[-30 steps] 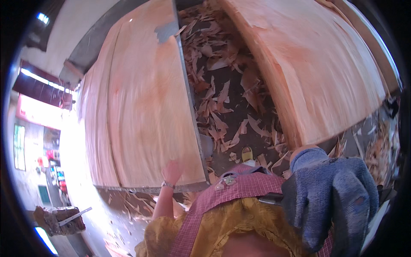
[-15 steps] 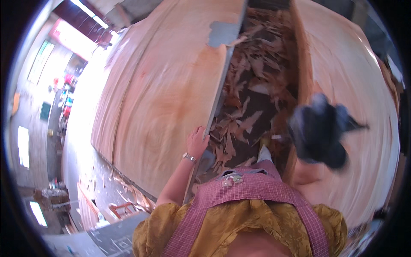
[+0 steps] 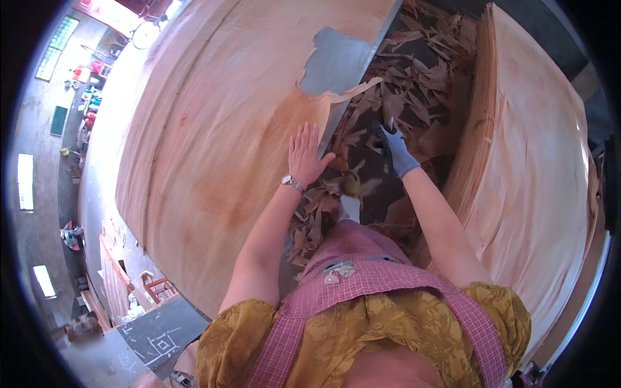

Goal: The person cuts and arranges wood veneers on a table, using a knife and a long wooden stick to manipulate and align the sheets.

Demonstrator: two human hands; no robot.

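Smooth matt wood veneer sheet [image 3: 213, 142], ragged veneer scraps [image 3: 414, 71], knitted cloth glove [image 3: 396, 150].

The grey concrete floor [image 3: 45, 213] runs down the left side of the view, well beyond the wide stack of veneer sheets. On that floor, 2 bright rectangular patches of light [image 3: 26, 181] lie one above the other, the lower one nearer the bottom edge. At the far top end of the floor, a window with green glass blocks [image 3: 57, 48] lets daylight in, and a bicycle [image 3: 145, 32] stands just to the right of it. Small coloured clutter [image 3: 87, 107] sits along the floor below the window. Near the bottom of the floor, a red wooden frame [image 3: 158, 288] stands beside a dark board with chalk marks [image 3: 162, 333].
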